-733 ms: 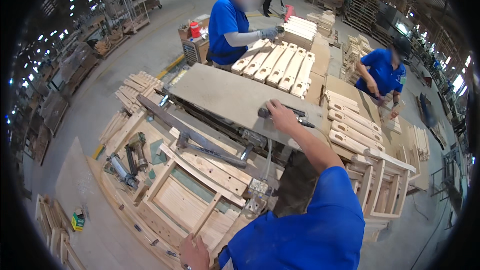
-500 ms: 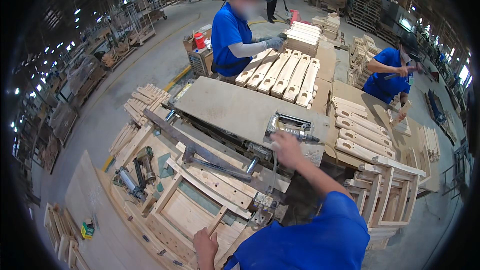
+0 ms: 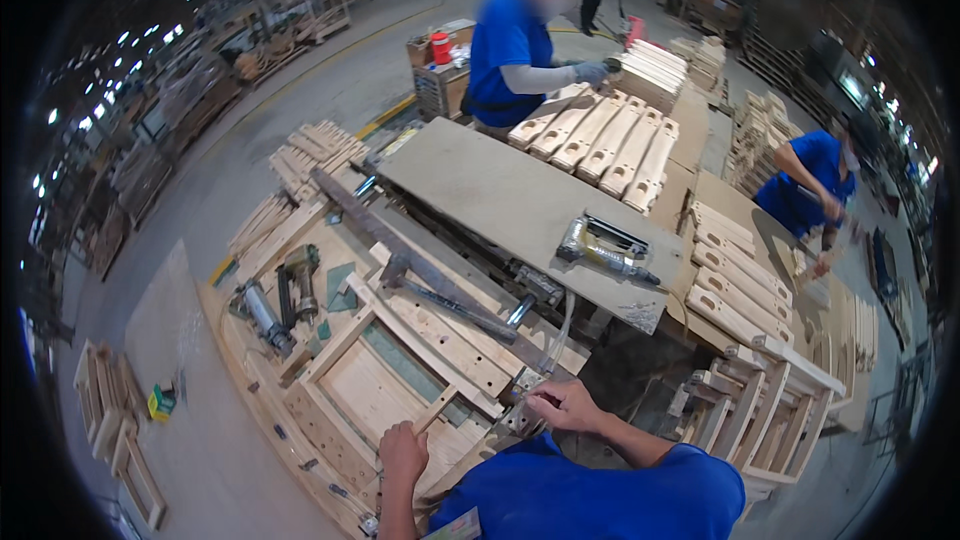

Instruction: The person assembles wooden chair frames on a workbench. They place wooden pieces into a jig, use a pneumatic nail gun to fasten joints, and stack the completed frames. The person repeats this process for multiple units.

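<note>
Far left of both hands: two metal clamp tools lying on the tabletop. Left hand closed as a fist on the near end of a short wooden slat of the wooden frame jig. Right hand just beside, fingers pinched on a small metal bracket at the jig's edge. Beyond the right hand, well apart: a nail gun resting untouched on a grey board. Further right, stacked chair frames.
</note>
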`<state>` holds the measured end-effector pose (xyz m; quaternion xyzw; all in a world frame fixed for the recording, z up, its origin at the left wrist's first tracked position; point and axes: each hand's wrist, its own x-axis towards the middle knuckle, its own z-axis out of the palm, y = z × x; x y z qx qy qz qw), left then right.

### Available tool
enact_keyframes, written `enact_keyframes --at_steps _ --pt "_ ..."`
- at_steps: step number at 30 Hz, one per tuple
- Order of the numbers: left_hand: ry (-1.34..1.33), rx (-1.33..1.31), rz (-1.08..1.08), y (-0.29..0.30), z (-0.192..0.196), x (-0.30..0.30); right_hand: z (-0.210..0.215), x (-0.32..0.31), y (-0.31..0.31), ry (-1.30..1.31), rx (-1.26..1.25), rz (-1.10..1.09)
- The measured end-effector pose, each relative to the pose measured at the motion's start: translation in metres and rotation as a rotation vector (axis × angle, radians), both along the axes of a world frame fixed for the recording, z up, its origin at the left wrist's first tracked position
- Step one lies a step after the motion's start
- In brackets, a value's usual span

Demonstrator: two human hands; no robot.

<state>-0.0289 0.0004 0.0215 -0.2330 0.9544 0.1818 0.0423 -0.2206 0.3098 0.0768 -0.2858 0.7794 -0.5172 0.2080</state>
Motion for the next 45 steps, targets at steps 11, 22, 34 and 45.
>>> enact_keyframes --at_steps 11,22,34,45 --pt "-0.069 0.060 -0.025 -0.013 -0.028 0.002 0.018 -0.009 -0.028 0.277 0.018 0.032" --pt "-0.028 0.175 -0.113 -0.038 0.031 -0.026 0.061 -0.043 -0.054 -0.077 -0.196 -0.055" --pt "1.010 0.758 0.896 -0.096 0.201 0.134 0.064 -0.039 -0.082 -0.062 -0.190 0.026" --pt "2.073 1.263 0.978 -0.059 0.102 0.377 0.059 0.013 -0.133 -0.019 0.045 0.437"
